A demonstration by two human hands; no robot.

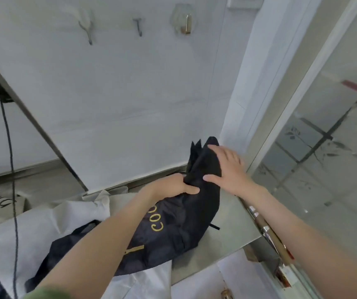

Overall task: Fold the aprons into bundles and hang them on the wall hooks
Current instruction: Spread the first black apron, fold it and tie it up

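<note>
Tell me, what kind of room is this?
Probably a kitchen or back-of-house work corner: a white tiled wall with hooks, a steel counter, and a black apron with gold lettering.

Black apron (pixel 179 214) with gold lettering, bunched on the steel counter, three bare wall hooks (pixel 137 25) above

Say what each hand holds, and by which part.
Left hand pinches the black apron at its gathered folds; right hand only presses flat on it.
</note>
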